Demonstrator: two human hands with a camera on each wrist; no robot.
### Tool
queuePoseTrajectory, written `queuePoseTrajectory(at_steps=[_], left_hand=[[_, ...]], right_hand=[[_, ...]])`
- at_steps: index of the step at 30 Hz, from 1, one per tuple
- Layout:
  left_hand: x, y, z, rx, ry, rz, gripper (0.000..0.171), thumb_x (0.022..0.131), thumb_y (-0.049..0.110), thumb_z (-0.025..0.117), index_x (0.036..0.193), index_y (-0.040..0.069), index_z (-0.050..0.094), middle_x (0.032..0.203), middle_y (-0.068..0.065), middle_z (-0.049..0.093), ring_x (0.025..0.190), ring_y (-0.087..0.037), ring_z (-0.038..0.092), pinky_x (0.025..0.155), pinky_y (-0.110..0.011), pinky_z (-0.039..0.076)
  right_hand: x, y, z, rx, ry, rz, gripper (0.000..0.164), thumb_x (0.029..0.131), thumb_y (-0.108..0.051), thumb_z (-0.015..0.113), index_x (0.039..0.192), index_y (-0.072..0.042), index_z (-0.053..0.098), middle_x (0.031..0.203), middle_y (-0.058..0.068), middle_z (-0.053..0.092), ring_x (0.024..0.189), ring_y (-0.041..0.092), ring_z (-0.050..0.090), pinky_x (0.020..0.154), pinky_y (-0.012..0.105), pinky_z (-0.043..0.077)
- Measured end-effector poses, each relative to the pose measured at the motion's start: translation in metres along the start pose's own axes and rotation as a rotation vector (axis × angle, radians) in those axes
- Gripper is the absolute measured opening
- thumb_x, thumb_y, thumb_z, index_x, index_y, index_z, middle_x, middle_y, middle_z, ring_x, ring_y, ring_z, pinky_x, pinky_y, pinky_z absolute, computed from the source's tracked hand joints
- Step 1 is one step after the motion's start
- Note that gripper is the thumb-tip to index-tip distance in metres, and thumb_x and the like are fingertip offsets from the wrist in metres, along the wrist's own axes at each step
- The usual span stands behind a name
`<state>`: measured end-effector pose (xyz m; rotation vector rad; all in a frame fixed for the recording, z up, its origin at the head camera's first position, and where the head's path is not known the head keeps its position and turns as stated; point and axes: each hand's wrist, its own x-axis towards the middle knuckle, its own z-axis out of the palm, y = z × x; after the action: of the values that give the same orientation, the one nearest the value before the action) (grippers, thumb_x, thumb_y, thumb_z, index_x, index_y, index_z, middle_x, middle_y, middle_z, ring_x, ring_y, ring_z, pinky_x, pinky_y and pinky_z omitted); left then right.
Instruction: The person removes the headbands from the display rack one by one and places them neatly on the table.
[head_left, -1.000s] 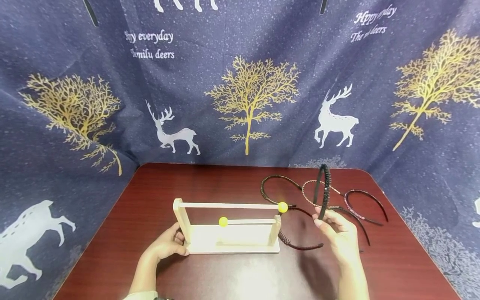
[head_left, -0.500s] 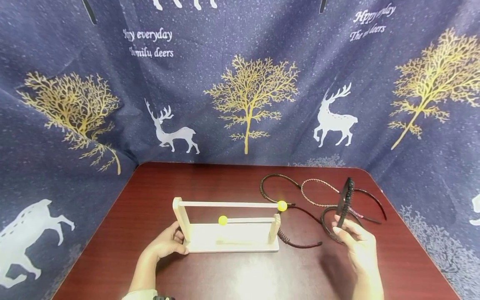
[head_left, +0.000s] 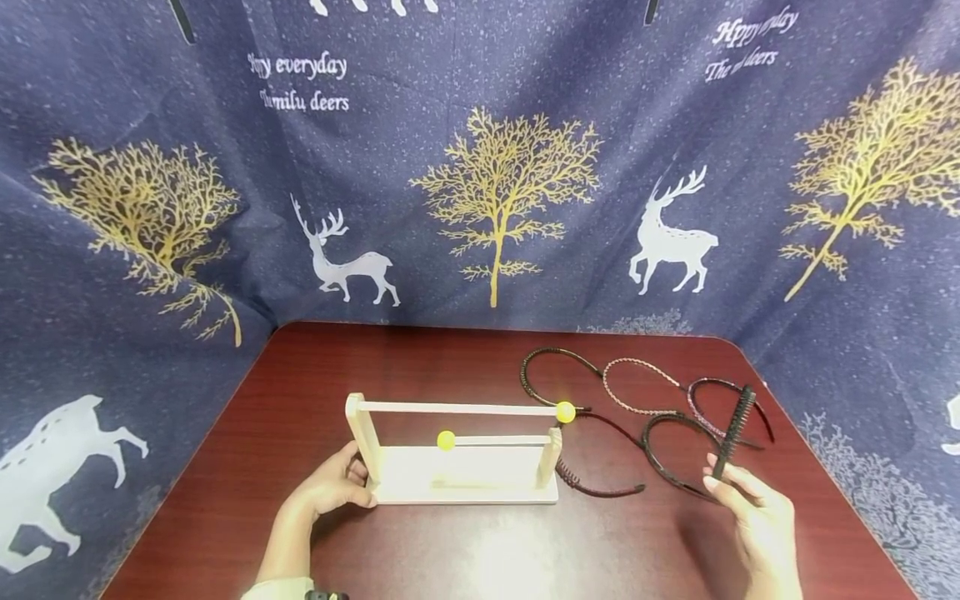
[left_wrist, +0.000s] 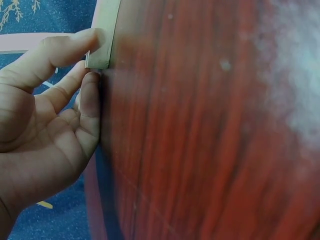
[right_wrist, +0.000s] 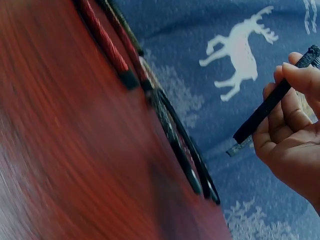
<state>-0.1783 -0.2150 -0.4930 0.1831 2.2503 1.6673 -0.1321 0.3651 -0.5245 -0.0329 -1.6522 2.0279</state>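
My left hand (head_left: pixel 330 483) pinches the left end of a pale wooden rack (head_left: pixel 365 437), which has two horizontal rods with yellow ball tips. In the left wrist view the thumb lies on the wooden end (left_wrist: pixel 106 35) and the fingers curl beside it. My right hand (head_left: pixel 761 508) holds a black toothed headband (head_left: pixel 735 433) by one end, raised over the table's right side. The right wrist view has the dark band (right_wrist: pixel 265 111) between thumb and fingers. Both rods carry nothing.
Several headbands lie on the red-brown table (head_left: pixel 315 375) right of the rack: a dark beaded one (head_left: pixel 555 349), a pink braided one (head_left: pixel 633 361), a pink-and-black one (head_left: pixel 693 402), a black one (head_left: pixel 660 471) and a brown coiled one (head_left: pixel 607 495). A blue deer-print cloth (head_left: pixel 450 275) hangs behind.
My right hand has moved right and toward the person with the black headband, which now tilts to the right. The left hand and the rack have stayed in place.
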Motion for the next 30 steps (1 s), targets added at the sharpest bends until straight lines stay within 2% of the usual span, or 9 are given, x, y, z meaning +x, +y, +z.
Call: queuePoseTrajectory(at_steps=[5,9,13,16,18,20,23,27,30], left_hand=[[-0.002,-0.002,0.002,0.008,0.008,-0.031,0.096,0.057,-0.008,0.073,0.138,-0.009,0.022,0.086,-0.014,0.052,0.077,-0.023,0.054,0.069,-0.036,0.045],[-0.004,-0.003,0.004,0.02,0.014,-0.04,0.097,0.057,-0.007,0.074,0.139,-0.009,0.022,0.088,-0.014,0.052,0.078,-0.024,0.054,0.07,-0.037,0.045],[-0.005,-0.002,0.005,0.025,0.016,-0.033,0.094,0.058,-0.007,0.074,0.138,-0.007,0.025,0.088,-0.014,0.053,0.079,-0.024,0.055,0.071,-0.038,0.044],[-0.005,-0.001,0.005,0.013,0.012,-0.02,0.09,0.058,-0.008,0.073,0.136,-0.007,0.028,0.088,-0.014,0.053,0.079,-0.024,0.055,0.071,-0.038,0.045],[-0.004,-0.001,0.005,0.015,0.014,-0.01,0.088,0.057,-0.009,0.073,0.134,-0.007,0.03,0.087,-0.014,0.052,0.078,-0.024,0.055,0.07,-0.037,0.044],[-0.002,-0.001,0.006,0.012,0.014,-0.001,0.086,0.056,-0.01,0.072,0.132,-0.007,0.032,0.086,-0.014,0.051,0.077,-0.024,0.054,0.069,-0.036,0.044],[0.0,-0.001,0.006,0.018,0.02,0.006,0.083,0.056,-0.011,0.072,0.129,-0.008,0.034,0.085,-0.014,0.049,0.075,-0.023,0.052,0.068,-0.035,0.044],[0.0,0.001,0.005,0.024,0.028,0.001,0.082,0.056,-0.011,0.073,0.129,-0.008,0.035,0.085,-0.014,0.049,0.076,-0.023,0.053,0.067,-0.035,0.044],[0.0,0.002,0.004,0.029,0.031,-0.002,0.083,0.056,-0.011,0.073,0.13,-0.008,0.035,0.085,-0.014,0.049,0.076,-0.024,0.053,0.068,-0.035,0.044]], right_hand=[[-0.012,-0.039,0.008,0.074,-0.042,0.038,0.03,0.079,0.021,0.056,0.109,0.019,0.057,0.103,0.011,0.067,0.09,0.02,0.065,0.076,0.024,0.049],[-0.021,-0.064,0.013,0.012,0.023,0.134,0.029,0.08,0.016,0.059,0.107,0.008,0.065,0.099,0.002,0.069,0.089,0.012,0.065,0.074,0.02,0.048],[-0.022,-0.072,0.003,-0.178,0.087,0.207,0.028,0.08,0.008,0.065,0.107,0.001,0.068,0.093,-0.008,0.069,0.087,0.001,0.062,0.071,0.013,0.046],[-0.02,-0.076,-0.009,-0.303,0.097,0.273,0.028,0.079,-0.001,0.071,0.107,-0.005,0.07,0.091,-0.014,0.068,0.085,-0.005,0.06,0.067,0.011,0.045],[-0.018,-0.078,-0.017,-0.377,0.08,0.329,0.029,0.079,-0.008,0.073,0.107,-0.012,0.071,0.09,-0.018,0.068,0.083,-0.008,0.059,0.064,0.011,0.045],[-0.016,-0.08,-0.025,-0.449,0.065,0.369,0.028,0.079,-0.013,0.073,0.107,-0.014,0.071,0.088,-0.02,0.067,0.081,-0.01,0.058,0.062,0.012,0.045],[-0.013,-0.083,-0.035,-0.61,0.022,0.421,0.027,0.081,-0.02,0.071,0.108,-0.019,0.071,0.085,-0.023,0.066,0.079,-0.014,0.054,0.061,0.013,0.043],[-0.008,-0.084,-0.043,-0.806,-0.039,0.484,0.035,0.082,-0.031,0.069,0.115,-0.02,0.067,0.086,-0.026,0.064,0.077,-0.018,0.047,0.062,0.016,0.041],[-0.004,-0.083,-0.047,-0.875,-0.081,0.498,0.041,0.082,-0.035,0.069,0.119,-0.017,0.065,0.088,-0.025,0.063,0.077,-0.019,0.043,0.062,0.017,0.04]])
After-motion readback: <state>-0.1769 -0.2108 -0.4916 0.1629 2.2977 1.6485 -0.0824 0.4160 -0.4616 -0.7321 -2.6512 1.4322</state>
